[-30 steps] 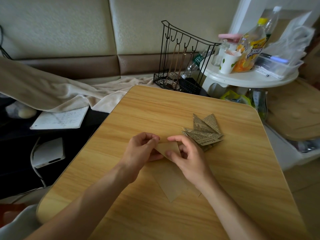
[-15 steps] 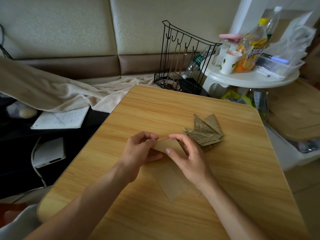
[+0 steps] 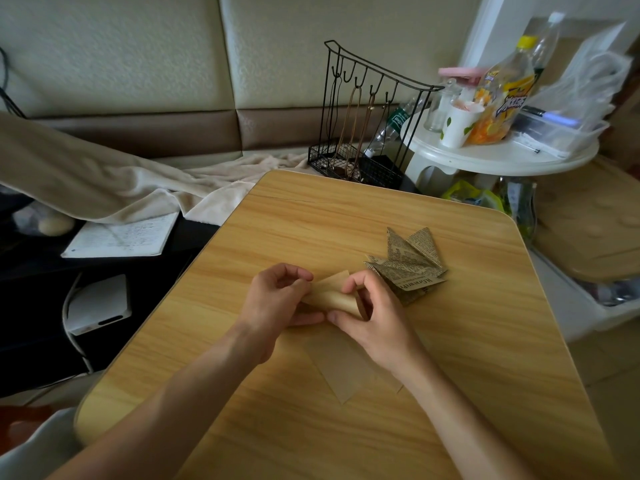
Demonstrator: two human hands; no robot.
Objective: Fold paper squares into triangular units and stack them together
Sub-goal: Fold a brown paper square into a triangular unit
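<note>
A tan paper square (image 3: 334, 296) is held just above the wooden table (image 3: 485, 341), curled over on itself. My left hand (image 3: 277, 306) pinches its left side and my right hand (image 3: 374, 313) pinches its right side. Under my wrists more tan paper squares (image 3: 341, 372) lie flat on the table. To the right of my right hand sits a stack of folded triangular units (image 3: 408, 265) in newspaper print, fanned out and touching each other.
A black wire rack (image 3: 367, 119) stands beyond the table's far edge. A white round side table (image 3: 502, 157) at the right back carries bottles, a cup and a plastic box. A beige blanket, a notebook and a white box lie to the left.
The far part of the tan paper has been lifted and rolled toward me. Both hands have stayed in place, still pinching it.
</note>
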